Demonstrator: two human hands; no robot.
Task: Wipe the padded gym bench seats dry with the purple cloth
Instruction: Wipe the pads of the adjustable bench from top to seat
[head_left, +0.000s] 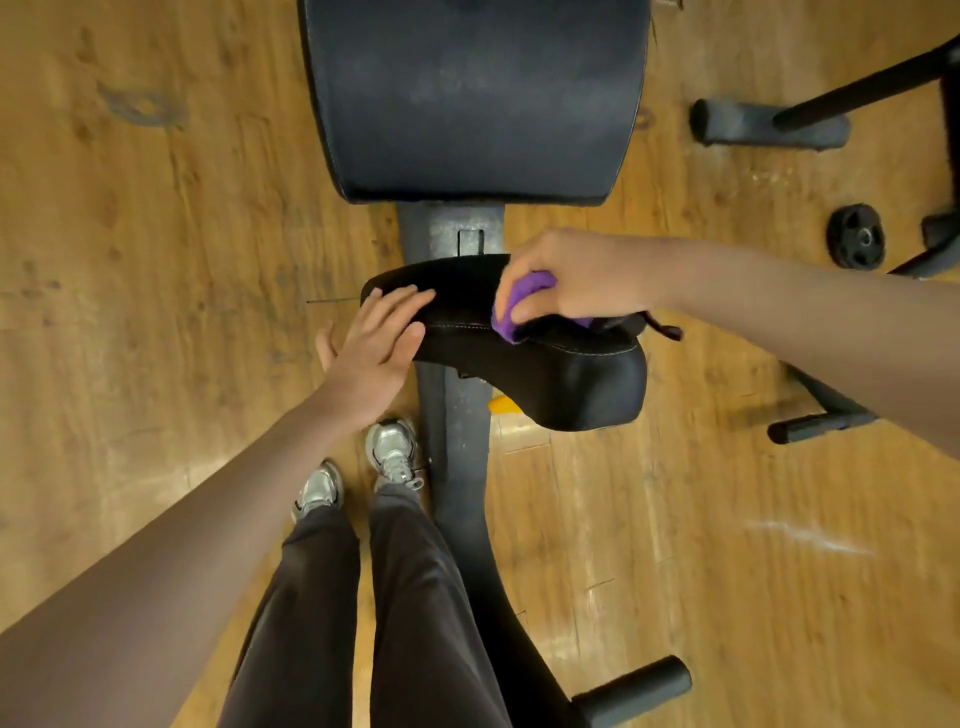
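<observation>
While the left hand (382, 340) lies flat with straight fingers on the near-left end of the small seat pad (524, 348), the right hand (571, 278) has the purple cloth (511, 306) bunched in curled fingers, pressed on the pad's top. Pad's long axis runs left-right, tilted; the bigger back pad (472, 98) sits beyond it.

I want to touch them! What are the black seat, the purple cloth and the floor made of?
The small black seat pad looks like smooth vinyl or leather over padding: it has a soft sheen, rounded edges and a pale stitched seam. The purple cloth, bunched in the right hand, looks like soft, fuzzy fabric, perhaps microfibre. The floor looks like wood or wood-look laminate, with grain lines and a shine.
</observation>
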